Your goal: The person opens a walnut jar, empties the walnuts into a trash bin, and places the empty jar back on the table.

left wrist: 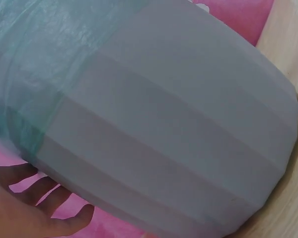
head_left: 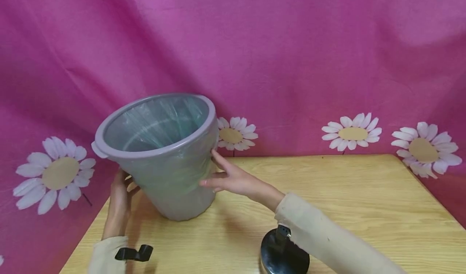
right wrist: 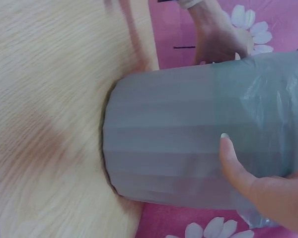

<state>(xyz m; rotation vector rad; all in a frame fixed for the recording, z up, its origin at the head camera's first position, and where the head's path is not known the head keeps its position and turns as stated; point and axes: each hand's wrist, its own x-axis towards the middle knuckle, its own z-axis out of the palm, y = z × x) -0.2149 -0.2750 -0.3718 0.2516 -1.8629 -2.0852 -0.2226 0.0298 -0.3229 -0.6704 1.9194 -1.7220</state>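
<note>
A grey trash bin (head_left: 182, 201), fluted down its sides, stands on the wooden table at the left. A translucent green bin bag (head_left: 156, 122) lines it, folded down over the outside under a wide rim ring (head_left: 156, 154). My left hand (head_left: 119, 197) is at the bin's left side, fingers loosely bent; in the left wrist view the fingertips (left wrist: 84, 213) lie right along its edge. From the right, my right hand (head_left: 234, 181) rests on the bin's wall with thumb and fingers spread. Its thumb extends across the side in the right wrist view.
A round black object (head_left: 280, 258) sits at the table's front, partly hidden by my right sleeve (head_left: 327, 233). Pink cloth (head_left: 273, 63) with white daisies hangs behind the wooden table (head_left: 327, 193) and along its left side, close to the bin.
</note>
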